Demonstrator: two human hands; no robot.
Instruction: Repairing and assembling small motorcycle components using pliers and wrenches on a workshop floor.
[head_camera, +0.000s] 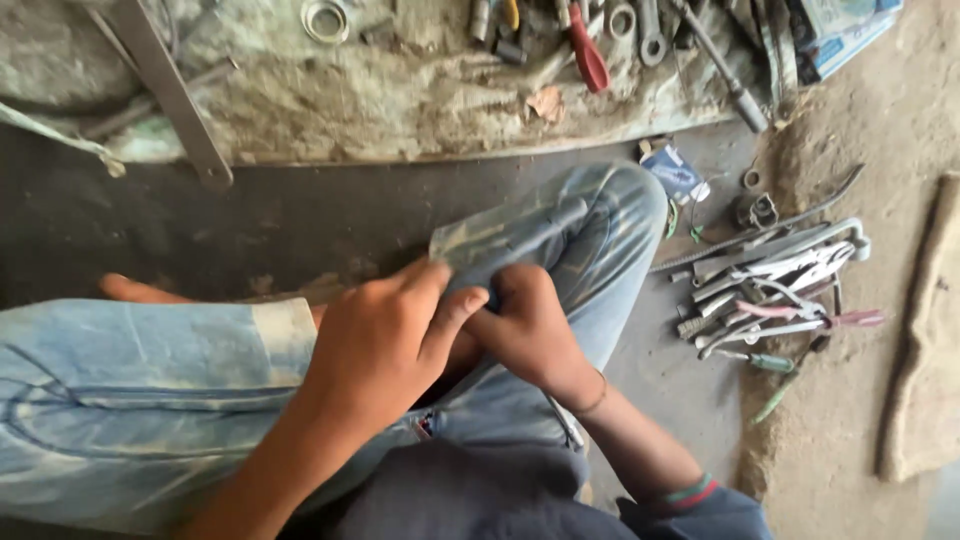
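The left hand is laid on the raised knee of the faded blue jeans, its fingers curled over a fold of the denim and its thumb stretched toward the other hand. The right hand is pressed just beside it, touching it, with the fingers tucked under and closed into the same fold of cloth. Whether anything smaller is gripped between the two hands cannot be told, as the spot is hidden by the knuckles. A thin bangle is worn at the right wrist, and a dark sleeve cuff with coloured stripes is seen further up that forearm.

To the left of the left hand the other trouser leg is stretched flat, its hem turned up, and a bare foot is seen past the hem. Below both hands a dark grey shirt fills the lower edge.

Well to the right of the right hand a heap of metal hand tools is laid on the dusty floor, with a green-handled screwdriver at its near edge. Beyond the knee, a small blue packet lies by the edge of a dirty cloth mat. On that mat red-handled pliers, spanners and a metal ring are scattered, well apart from both hands.
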